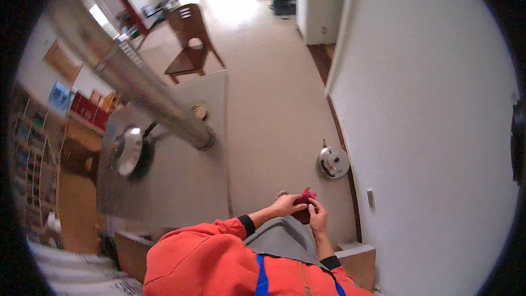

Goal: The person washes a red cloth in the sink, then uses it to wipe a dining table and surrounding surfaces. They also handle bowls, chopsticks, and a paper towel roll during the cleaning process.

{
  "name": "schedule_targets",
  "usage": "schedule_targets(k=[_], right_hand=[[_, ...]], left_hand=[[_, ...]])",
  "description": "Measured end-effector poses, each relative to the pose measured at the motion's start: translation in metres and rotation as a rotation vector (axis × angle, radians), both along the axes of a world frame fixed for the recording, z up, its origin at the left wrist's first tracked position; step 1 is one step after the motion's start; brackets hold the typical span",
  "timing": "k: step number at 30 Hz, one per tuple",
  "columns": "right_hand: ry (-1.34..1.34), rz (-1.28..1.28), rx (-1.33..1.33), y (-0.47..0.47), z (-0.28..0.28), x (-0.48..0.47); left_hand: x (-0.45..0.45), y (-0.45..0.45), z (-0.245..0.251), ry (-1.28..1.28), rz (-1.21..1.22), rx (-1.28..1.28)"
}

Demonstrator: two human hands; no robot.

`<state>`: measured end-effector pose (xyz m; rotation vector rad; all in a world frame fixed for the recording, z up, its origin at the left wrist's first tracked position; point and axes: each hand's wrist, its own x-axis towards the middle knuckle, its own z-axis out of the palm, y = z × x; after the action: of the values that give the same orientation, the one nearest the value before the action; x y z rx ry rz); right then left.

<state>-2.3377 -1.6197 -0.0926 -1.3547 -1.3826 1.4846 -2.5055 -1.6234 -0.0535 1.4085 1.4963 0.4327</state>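
Observation:
Both hands meet in front of my lap around a small dark red bag or pouch (pixel 303 215) with a bright pink-red tuft (pixel 308 193) at its top; its exact kind cannot be told. My left hand (pixel 289 204) holds it from the left. On its right side, the thumb and fingers of my right hand (pixel 317 213) pinch it near the tuft. A grey apron or cloth (pixel 281 234) lies over my lap below the hands.
A grey table (pixel 185 189) at left bears a metal pan (pixel 130 151), a thick column-like tube (pixel 164 107) and a small round item (pixel 199 111). A metal kettle (pixel 333 163) stands on the floor by the white wall (pixel 423 111). Beyond the table is a wooden chair (pixel 191 43).

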Motion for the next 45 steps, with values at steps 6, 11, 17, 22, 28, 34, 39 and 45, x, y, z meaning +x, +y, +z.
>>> schedule_targets(k=[6,11,17,22,28,34,39,45], right_hand=[[0.170,0.382,0.068,-0.032,0.007,-0.125],[0.576,0.595,-0.322,-0.083,0.023,-0.221],[0.769,0.724,-0.790,-0.119,0.078,-0.318],[0.825,0.610,-0.570,-0.148,0.093,-0.395],[0.398,0.458,-0.282,-0.165,0.047,-0.411],[-0.552,0.936,0.501,-0.244,-0.016,-0.408],[-0.867,0.516,0.638,-0.236,-0.048,-0.407],[-1.187,0.118,0.522,-0.113,-0.071,-0.423]], left_hand=[[-0.076,-0.088,0.049,0.127,0.554,0.184],[-0.127,-0.166,0.067,0.171,0.649,0.297],[-0.184,-0.236,0.080,0.048,0.642,0.348],[-0.269,-0.272,0.086,-0.008,0.566,0.302],[-0.308,-0.313,0.053,-0.062,0.705,0.411],[-0.347,-0.389,0.015,-0.329,1.062,0.056],[-0.386,-0.427,0.020,-0.244,1.274,-0.043],[-0.412,-0.423,0.026,-0.182,1.371,-0.151]])
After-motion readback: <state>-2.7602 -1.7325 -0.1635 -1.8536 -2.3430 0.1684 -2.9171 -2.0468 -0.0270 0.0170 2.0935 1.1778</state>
